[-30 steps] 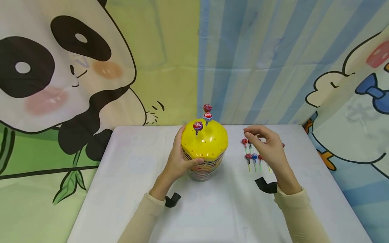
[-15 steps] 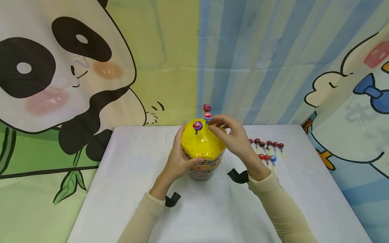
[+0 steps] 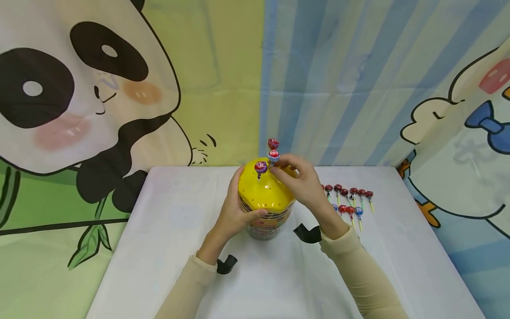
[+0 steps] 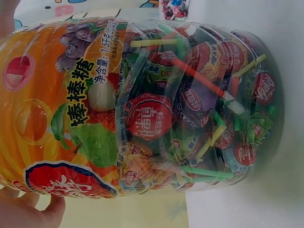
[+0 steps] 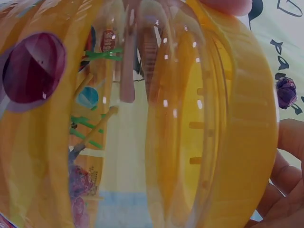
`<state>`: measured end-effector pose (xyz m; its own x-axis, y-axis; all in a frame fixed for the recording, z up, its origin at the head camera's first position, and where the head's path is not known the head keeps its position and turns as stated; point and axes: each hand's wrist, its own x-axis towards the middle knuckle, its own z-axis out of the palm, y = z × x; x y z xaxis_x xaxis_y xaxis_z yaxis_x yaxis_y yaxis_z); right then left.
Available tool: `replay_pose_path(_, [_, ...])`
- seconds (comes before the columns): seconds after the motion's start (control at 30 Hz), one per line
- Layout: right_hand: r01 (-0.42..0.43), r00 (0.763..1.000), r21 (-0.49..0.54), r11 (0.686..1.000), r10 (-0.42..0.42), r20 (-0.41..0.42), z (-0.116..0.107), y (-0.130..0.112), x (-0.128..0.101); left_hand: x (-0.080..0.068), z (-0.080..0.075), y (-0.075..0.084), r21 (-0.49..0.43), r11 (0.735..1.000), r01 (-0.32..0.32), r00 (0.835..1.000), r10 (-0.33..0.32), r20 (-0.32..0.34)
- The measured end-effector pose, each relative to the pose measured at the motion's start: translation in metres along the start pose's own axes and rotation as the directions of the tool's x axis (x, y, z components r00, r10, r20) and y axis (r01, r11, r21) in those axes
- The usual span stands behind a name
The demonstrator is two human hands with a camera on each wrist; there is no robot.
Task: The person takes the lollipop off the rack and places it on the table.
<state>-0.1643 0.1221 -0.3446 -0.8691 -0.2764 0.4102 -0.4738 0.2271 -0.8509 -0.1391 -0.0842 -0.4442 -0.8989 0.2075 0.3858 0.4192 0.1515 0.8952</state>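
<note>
So the lollipop jar (image 3: 264,208) is standing upright near the middle of the white bench (image 3: 167,248), long axis going straight up, yellow domed lid (image 3: 264,192) on top with little holes dotted over it. The left hand (image 3: 235,208) is wrapping around the jar's left side, fingers curled on the wall and thumb across the front just under the lid rim, so that grip is clamped on the jar. The right hand (image 3: 303,184) is sitting over the right side of the lid with its fingertips bunched up at the top, but I can't tell if that grip is actually pinching a stick or just touching the lid. Three lollipops are standing in the lid, sticks down and heads up: a purple one (image 3: 260,167) in front, a red and blue one (image 3: 273,156) behind it, and a red one (image 3: 273,143) highest at the back. Over to the right on the bench there's a loose bunch of lollipops (image 3: 350,201) lying flat in two rough rows, heads pointing away and sticks toward the person; I'm counting about nine showing, some hidden behind the wrist. The left wrist view is showing the clear jar wall (image 4: 190,109) packed with wrapped lollipops.
</note>
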Motion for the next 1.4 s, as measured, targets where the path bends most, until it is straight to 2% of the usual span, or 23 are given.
replay_pose_path(0.4, [0.031,0.999,-0.001,1.0,-0.031,-0.024,0.001,0.001,0.001,0.0,0.0,0.0,0.0,1.0,-0.008,1.0,0.008,-0.001])
replay_pose_path(0.67, [0.104,0.994,0.007,0.995,-0.104,-0.04,0.001,-0.001,0.001,0.0,0.0,0.0,0.003,1.0,-0.004,1.0,0.004,-0.001])
replay_pose_path(0.9, [0.124,0.989,-0.012,0.992,-0.124,-0.082,-0.009,-0.003,-0.008,-0.001,0.0,0.001,0.0,1.0,0.0,1.0,0.0,-0.001])
replay_pose_path(1.17, [0.045,0.986,-0.054,0.998,-0.053,-0.156,-0.047,0.02,-0.035,0.002,0.0,0.003,0.015,1.0,-0.025,1.0,0.025,-0.01])
replay_pose_path(1.27, [-0.019,0.981,-0.072,0.997,0.005,-0.194,-0.067,0.032,-0.049,0.002,0.001,0.003,0.014,1.0,-0.02,1.0,0.02,-0.009])
replay_pose_path(1.4, [-0.144,0.964,-0.151,0.978,0.104,-0.245,-0.094,0.05,-0.07,0.001,0.001,0.002,0.006,1.0,-0.006,1.0,0.006,-0.001])
